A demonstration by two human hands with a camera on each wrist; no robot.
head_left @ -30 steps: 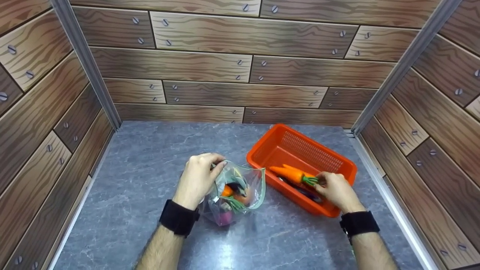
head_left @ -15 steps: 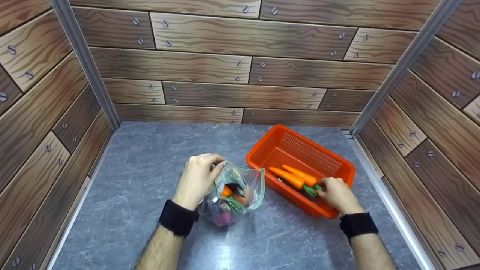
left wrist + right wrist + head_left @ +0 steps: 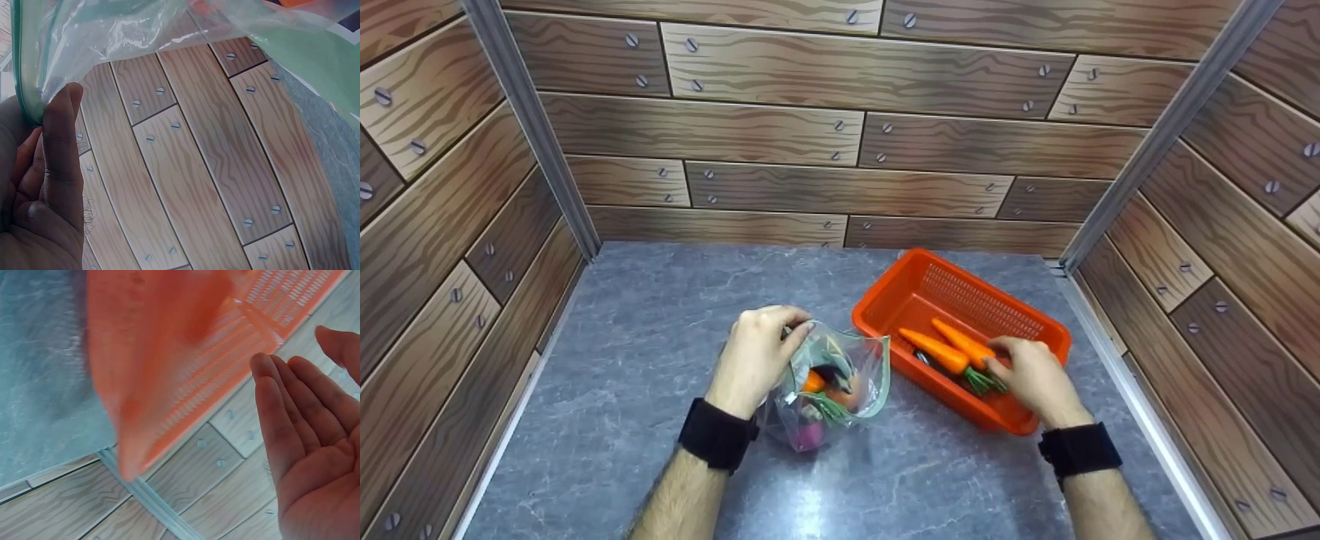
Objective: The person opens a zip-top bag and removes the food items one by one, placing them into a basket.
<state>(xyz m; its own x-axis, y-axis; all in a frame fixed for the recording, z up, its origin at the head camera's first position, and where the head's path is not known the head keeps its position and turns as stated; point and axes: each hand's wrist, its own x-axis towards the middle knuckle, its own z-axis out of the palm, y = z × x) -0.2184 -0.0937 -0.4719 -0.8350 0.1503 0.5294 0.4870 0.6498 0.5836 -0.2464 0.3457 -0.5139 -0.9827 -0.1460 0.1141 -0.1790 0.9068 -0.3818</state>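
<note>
My left hand (image 3: 757,356) pinches the green-edged rim of a clear zip bag (image 3: 872,367) between thumb and fingers; the left wrist view shows the fingertips (image 3: 70,95) at that rim. Through the plastic show an orange piece, a dark glossy piece, green stems and a purple round piece (image 3: 810,435). To the right, my right hand (image 3: 1035,375) reaches over the near right side of the orange basket (image 3: 885,300). Its straight fingers (image 3: 281,416) stand apart from the thumb, beside the leafy end of one carrot (image 3: 964,341). Another carrot (image 3: 931,351) lies alongside, partly covering a dark purple eggplant (image 3: 922,360).
The basket stands slanted on the grey marbled table (image 3: 675,300), close to the right side wall. Wood-patterned panels (image 3: 772,135) enclose the back and both sides, with metal corner posts (image 3: 540,135) between them.
My right hand has let the carrots settle and spread apart in the basket, the farther one turning. The hand has shifted slightly away from me. The left hand and bag stay put.
</note>
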